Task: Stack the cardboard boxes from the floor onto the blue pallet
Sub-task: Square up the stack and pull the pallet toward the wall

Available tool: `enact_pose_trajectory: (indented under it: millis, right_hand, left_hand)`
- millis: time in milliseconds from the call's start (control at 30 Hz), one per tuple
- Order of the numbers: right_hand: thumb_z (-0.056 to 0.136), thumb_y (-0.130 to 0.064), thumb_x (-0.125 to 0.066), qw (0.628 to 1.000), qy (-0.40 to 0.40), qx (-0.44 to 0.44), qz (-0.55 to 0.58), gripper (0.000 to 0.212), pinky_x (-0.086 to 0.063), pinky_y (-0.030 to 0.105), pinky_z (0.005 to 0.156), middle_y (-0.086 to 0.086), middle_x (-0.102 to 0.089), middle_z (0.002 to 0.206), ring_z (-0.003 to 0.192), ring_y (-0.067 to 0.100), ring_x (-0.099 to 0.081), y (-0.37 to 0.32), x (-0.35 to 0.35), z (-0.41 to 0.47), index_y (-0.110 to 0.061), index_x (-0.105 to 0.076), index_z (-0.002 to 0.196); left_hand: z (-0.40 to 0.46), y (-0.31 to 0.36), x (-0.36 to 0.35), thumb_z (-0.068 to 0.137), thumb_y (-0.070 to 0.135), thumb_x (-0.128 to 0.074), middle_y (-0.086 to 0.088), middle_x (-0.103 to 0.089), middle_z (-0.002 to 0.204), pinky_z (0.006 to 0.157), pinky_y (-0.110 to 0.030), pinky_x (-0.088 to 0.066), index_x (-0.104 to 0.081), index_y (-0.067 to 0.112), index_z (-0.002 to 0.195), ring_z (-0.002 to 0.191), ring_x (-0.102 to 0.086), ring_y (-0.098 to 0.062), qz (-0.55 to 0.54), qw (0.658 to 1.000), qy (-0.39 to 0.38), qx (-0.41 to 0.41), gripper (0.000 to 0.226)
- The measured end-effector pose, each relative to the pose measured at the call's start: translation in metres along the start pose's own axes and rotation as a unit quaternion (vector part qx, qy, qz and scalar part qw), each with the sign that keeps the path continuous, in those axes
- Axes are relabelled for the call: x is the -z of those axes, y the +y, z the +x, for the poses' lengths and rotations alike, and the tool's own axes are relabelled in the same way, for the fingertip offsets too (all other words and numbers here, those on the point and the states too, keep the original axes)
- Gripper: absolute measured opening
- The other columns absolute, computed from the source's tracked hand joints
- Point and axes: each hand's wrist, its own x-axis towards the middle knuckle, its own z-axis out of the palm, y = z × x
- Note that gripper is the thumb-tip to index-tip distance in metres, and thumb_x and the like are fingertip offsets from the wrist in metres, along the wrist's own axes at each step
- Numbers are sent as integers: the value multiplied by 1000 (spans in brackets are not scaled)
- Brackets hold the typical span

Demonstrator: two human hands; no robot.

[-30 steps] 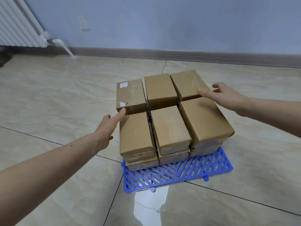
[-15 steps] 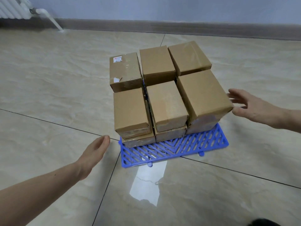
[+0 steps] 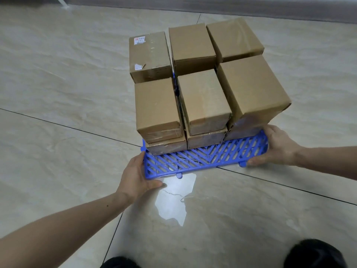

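Two hands, left [image 3: 136, 176] and right [image 3: 278, 147], are clamped on pallet [image 3: 195, 160] corners; stiff plastic, heavily loaded with boxes [image 3: 202, 97], probably best gripped there.

Both hands, left hand [image 3: 135, 176] and right hand [image 3: 278, 146], now on pallet [image 3: 202, 161] corners.

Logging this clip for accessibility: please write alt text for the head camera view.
Two bare hands, left hand and right hand, grip the near corners of a blue plastic lattice pallet on a beige tiled floor. Brown cardboard boxes are stacked on it in two layers, six on top.
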Motion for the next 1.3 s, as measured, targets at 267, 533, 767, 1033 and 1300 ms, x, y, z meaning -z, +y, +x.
enact_pose_trajectory:
  millis: [267, 533, 767, 1033, 1300]
  right_hand:
    - [50, -54, -95, 994, 13, -58, -90, 120, -47, 40, 98, 4, -34, 109, 113, 27, -41, -9, -9, 6, -13, -32, 143]
    - [48, -61, -93, 993, 13, -79, -84, 125, -47, 41, 100, 6, -36, 114, 118, 27, -40, -30, -18, 4, -10, -32, 144]
    - [45, -63, -93, 991, 16, -112, -66, 125, -48, 43, 100, 9, -39, 120, 118, 27, -43, -61, -31, 8, -8, -33, 140]
    - [51, -57, -93, 994, 19, -104, -40, 117, -48, 37, 98, 4, -34, 111, 113, 25, -46, -81, -38, 18, -10, -33, 140]
    - [55, -63, -89, 993, 19, -107, -42, 121, -48, 38, 97, 6, -38, 119, 116, 25, -45, -84, -42, 21, -11, -27, 145]
  left_hand:
    - [8, -2, -23, 61, 34, -94, -3, -50, 138, 98, -27, -43, -46, 14, 142, 122, -51, -21, 66, 994, 84, -27, 96]
    - [29, -8, 3, 61, 25, -94, -6, -61, 126, 88, -25, -41, -57, 7, 131, 112, -57, -26, 84, 993, 77, -40, 80]
    - [69, -9, 42, 63, 21, -94, -5, -64, 128, 88, -37, -48, -60, 5, 129, 115, -61, -31, 132, 989, 46, -52, 76]
    - [124, -24, 74, 68, 29, -89, 9, -57, 134, 89, -40, -52, -49, 19, 142, 118, -59, -23, 190, 978, 9, -80, 85]
    - [139, -25, 80, 75, 32, -85, 14, -31, 159, 100, -42, -48, -29, 23, 156, 137, -45, -20, 221, 973, -7, -63, 99]
